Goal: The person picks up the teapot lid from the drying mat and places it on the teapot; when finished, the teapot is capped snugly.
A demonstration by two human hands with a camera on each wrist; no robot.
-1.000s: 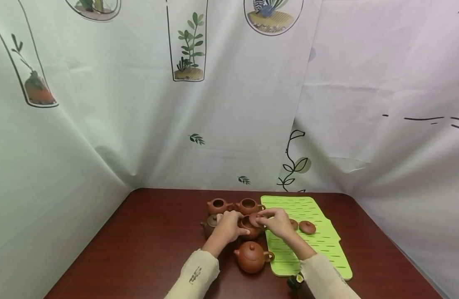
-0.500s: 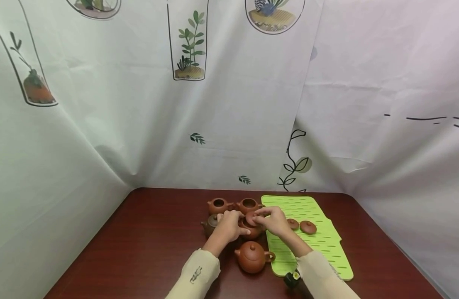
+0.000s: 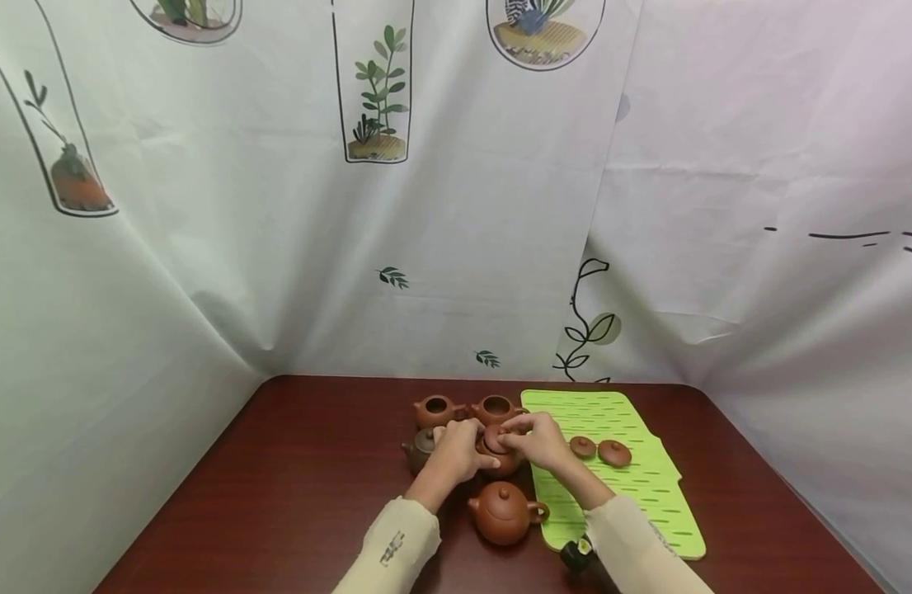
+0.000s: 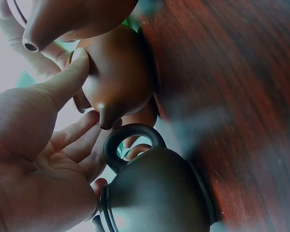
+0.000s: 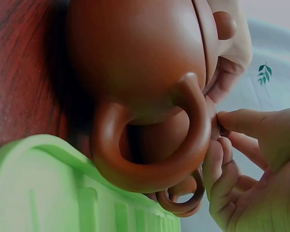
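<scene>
My left hand [image 3: 456, 454] steadies a reddish-brown clay teapot [image 3: 506, 464]; in the left wrist view its thumb presses the teapot's side [image 4: 121, 72] while the fingers reach around near the spout. My right hand [image 3: 542, 441] pinches a round lid [image 3: 493, 438] by its knob. That lid is tilted over the teapot's mouth, seemingly touching the rim. Just left of the left hand stands a dark brown teapot [image 3: 420, 450] with its lid on. Closer to me is a lidded reddish teapot [image 3: 502, 518], whose handle fills much of the right wrist view.
Two lidless teapots, one at left [image 3: 436, 410] and one at right [image 3: 493, 409], stand at the back. A green ridged mat [image 3: 634, 503] lies on the right, bearing a small lid [image 3: 583, 447] and a larger lid [image 3: 614, 453]. A small black object [image 3: 575, 555] is by the right sleeve.
My right hand has moved slightly left, bringing the lid from the teapot's right side over its mouth. The left hand stays in place on the teapot.
</scene>
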